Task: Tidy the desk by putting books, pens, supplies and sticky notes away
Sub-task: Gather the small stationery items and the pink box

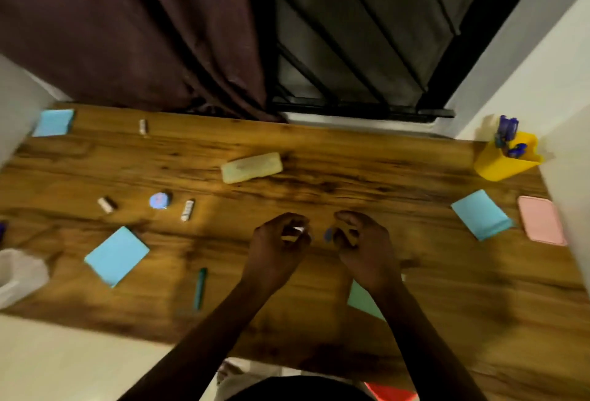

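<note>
Above the middle of the wooden desk (319, 177), my left hand (277, 241) has its fingers curled round a small whitish object (298, 229). Beside it, my right hand (364, 241) pinches a small blue piece (329, 234); blur hides what either item is. Blue sticky-note pads lie at far left (53, 122), front left (116, 255) and right (480, 214). A green pad (362, 300) shows under my right forearm. A teal pen (200, 288) lies near the front. Small erasers (107, 204) (187, 210) (142, 127) and a round blue tin (159, 200) are scattered at left.
A translucent pencil case (252, 166) lies at centre back. A yellow pen holder (507, 157) with blue pens stands at the back right, and a pink box (541, 225) sits by the right edge. A white container (19, 276) is at the left edge. A curtain hangs behind.
</note>
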Available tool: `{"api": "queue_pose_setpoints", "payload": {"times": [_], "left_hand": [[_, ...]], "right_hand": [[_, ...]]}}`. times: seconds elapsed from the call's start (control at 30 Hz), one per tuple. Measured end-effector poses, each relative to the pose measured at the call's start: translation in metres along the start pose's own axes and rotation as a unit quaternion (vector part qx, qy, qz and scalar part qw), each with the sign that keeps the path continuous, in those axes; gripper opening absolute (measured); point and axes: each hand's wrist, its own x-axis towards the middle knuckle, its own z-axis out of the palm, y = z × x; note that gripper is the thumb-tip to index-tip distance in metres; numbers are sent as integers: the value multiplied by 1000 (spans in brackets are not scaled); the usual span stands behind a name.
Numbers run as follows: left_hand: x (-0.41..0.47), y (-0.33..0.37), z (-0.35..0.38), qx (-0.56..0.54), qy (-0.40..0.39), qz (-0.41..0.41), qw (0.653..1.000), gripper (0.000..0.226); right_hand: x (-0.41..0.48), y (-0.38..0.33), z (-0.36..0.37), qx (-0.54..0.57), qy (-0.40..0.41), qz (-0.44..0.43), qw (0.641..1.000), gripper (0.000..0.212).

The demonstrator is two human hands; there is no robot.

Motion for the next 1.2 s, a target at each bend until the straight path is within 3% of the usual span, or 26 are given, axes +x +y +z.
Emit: {"api": "queue_pose_setpoints", "payload": {"times": [0.23,0.47,0.67,0.87,1.07,1.2], "left_hand": [[-53,-66,-123,-28,77,-31,996,22],[-99,-111,-223,-41,164,-46,985,19],[-134,-155,-303,-46,283,-62,956,32],[-159,-199,-366,-20,435,-95,895,40],[-159,-227,-405,-12,451,-124,884,52],[-151,-230,-408,-61,408,-172,894,63]], "right_hand": [[-30,-94,95,-31,-8,-62,998,36],[-57,-164,184,6,-50,-90,995,28],[-66,-207,258,26,-120,-137,983,33],[-57,-249,331,54,-171,-176,968,27],[-52,-287,386,46,-207,-174,962,33],[-57,-305,411,37,-249,-156,955,41]]}}
